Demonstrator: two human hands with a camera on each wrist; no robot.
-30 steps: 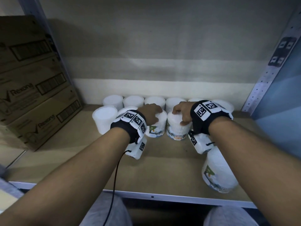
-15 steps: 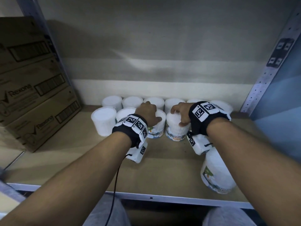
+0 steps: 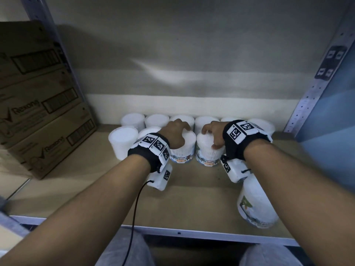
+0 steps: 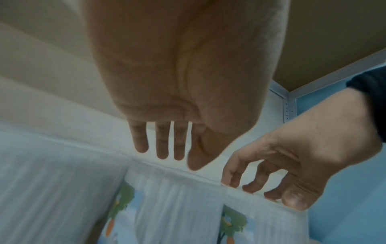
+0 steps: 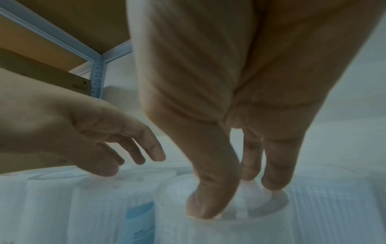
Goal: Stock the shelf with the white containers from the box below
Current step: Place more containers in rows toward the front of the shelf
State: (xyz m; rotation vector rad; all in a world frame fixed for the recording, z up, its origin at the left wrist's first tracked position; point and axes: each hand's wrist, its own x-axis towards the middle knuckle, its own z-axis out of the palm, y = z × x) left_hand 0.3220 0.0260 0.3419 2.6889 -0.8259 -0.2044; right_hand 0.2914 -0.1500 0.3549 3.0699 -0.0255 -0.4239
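Left hand (image 3: 175,134) over the top of a tub (image 3: 181,148) in the second row, fingers loosely spread and nearly straight in the left wrist view, thumb down the near side; touching or just clear, cannot tell. Right hand (image 3: 214,134) on the neighbouring tub (image 3: 208,152), fingers (image 5: 273,165) bent, tips and thumb resting on the lid rim, no firm wrap. Both tubs upright, side by side, touching, on the shelf (image 3: 192,198). Behind them a back row (image 3: 157,120) of tubs along the wall. One more tub (image 3: 256,204) near the front edge under the right forearm. Cartons (image 3: 38,96) stacked at left.
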